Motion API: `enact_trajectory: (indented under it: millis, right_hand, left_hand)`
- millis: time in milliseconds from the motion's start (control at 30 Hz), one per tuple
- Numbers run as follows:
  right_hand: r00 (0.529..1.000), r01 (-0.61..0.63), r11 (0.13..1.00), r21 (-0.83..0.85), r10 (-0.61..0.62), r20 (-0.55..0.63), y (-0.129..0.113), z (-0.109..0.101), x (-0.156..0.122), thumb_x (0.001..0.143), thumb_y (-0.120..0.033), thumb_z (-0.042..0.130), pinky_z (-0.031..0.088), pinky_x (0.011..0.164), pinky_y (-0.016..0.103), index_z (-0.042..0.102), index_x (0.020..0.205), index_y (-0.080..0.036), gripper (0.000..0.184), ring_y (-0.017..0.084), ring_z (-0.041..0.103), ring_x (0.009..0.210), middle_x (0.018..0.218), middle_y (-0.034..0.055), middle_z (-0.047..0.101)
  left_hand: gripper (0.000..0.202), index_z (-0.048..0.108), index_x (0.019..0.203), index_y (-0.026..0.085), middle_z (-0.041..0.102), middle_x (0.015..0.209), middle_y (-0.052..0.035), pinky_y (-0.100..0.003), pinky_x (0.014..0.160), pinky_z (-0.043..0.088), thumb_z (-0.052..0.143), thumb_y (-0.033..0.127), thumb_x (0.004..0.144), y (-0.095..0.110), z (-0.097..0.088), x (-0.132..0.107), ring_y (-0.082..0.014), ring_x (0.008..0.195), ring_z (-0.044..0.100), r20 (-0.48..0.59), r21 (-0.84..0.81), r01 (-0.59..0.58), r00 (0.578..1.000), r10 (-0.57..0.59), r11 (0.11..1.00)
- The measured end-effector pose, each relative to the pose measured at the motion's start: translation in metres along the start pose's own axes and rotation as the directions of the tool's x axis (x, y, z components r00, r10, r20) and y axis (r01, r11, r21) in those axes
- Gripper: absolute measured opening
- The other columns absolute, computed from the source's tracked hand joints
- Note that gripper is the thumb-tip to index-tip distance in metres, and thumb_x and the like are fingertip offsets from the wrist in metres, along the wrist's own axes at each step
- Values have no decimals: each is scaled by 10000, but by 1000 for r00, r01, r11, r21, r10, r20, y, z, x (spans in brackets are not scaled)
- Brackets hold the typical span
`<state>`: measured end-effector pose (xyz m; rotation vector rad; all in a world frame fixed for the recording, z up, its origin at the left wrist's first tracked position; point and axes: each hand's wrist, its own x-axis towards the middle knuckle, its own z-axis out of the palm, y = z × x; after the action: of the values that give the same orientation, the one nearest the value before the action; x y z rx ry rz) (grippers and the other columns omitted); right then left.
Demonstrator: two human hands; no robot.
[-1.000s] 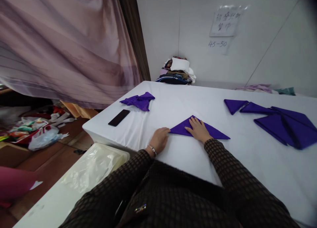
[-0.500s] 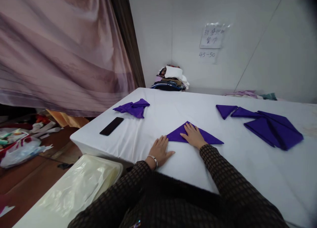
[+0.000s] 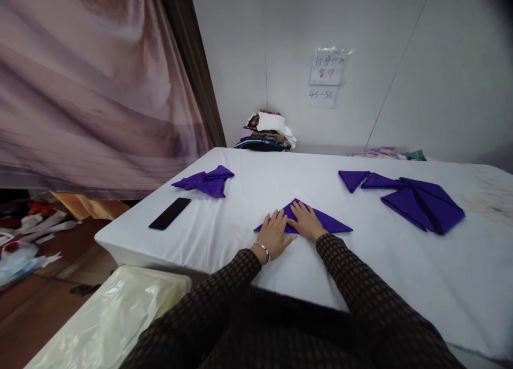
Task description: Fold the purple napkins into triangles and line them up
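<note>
Both hands lie flat, palm down, fingers extended: the left hand (image 3: 273, 234) over the left part of a purple cloth folded into a triangle (image 3: 332, 223), the right hand (image 3: 306, 221) over its middle. The triangle lies beneath them on the white-covered worktop (image 3: 401, 283). Left of the hands are a black smartphone (image 3: 170, 214) and a rumpled purple cloth (image 3: 206, 182); to their right, folded purple cloths (image 3: 436, 198).

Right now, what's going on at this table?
A person's left hand and right hand lie spread, palms down, on a purple cloth triangle on the white table. The left hand covers part of its left side; the right hand is nearer the middle. Other folded purple cloths lie to the right; a looser purple cloth and a black phone lie to the left.
</note>
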<state>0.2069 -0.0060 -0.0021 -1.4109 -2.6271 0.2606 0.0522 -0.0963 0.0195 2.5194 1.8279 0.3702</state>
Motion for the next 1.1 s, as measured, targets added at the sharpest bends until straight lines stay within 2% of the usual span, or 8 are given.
enact_trajectory:
  millis: [200,400,533,600,667,767,900,1100]
  right_hand:
    - [1000,-6,1000,6,6,-3,0,1,1,891,-591,250,112,1093,442,301,1419,-121,709,253,145,1384,1498,118,243]
    - [1000,0,999,41,1,-10,1,2,1,885,-601,258,106,1093,445,309,1415,-119,718,258,152,1381,1497,115,245]
    - [1000,3,999,51,-3,-10,0,1,1,882,-607,261,106,1092,448,310,1415,-123,722,263,150,1381,1498,117,242]
    - [1000,5,999,48,-5,-10,0,1,1,884,-604,257,104,1092,450,306,1417,-124,718,262,145,1383,1499,120,239]
    - [1000,9,999,38,-9,-18,1,1,0,891,-590,253,106,1091,450,306,1417,-121,707,263,143,1383,1499,122,238]
    - [1000,23,1000,12,-23,-15,1,1,0,906,-544,247,114,1088,457,309,1417,-131,659,267,151,1381,1499,114,241]
    - [1000,24,1000,-18,-24,9,1,0,0,917,-468,251,123,1086,459,303,1420,-130,608,264,158,1380,1497,114,247]
    - [999,40,999,-31,-40,-15,2,0,1,926,-380,241,168,1076,474,345,1395,-113,550,268,200,1368,1480,125,286]
  left_hand:
    - [604,318,1399,115,268,1486,-123,-465,1117,179,342,465,906,-17,12,6,-253,1384,190,207,-7,80,975,-77,997]
    - [675,262,1425,143,225,1502,-96,-477,1122,137,307,554,892,-57,0,-27,-240,1393,158,238,65,203,948,-213,977]
    - [737,300,1400,82,221,1492,-162,-523,1097,163,285,599,876,-59,-13,-33,-295,1384,172,181,144,366,904,-388,920]
    - [752,304,1397,77,221,1493,-167,-517,1103,148,275,615,871,-46,-16,-23,-294,1387,163,109,142,314,937,-331,939]
    - [747,295,1404,99,227,1497,-146,-492,1118,123,267,621,870,-28,-15,-7,-269,1392,154,69,104,153,985,-160,983]
    - [727,276,1411,121,244,1495,-134,-485,1120,129,263,609,874,-3,-5,20,-259,1389,168,94,25,-13,996,11,1000]
    - [726,238,1421,122,235,1497,-146,-477,1117,140,275,596,872,3,11,42,-262,1388,171,174,-49,-1,985,9,999]
    - [767,207,1425,71,224,1498,-154,-439,1129,119,248,599,871,-5,24,42,-240,1395,146,206,-95,32,979,-12,995]
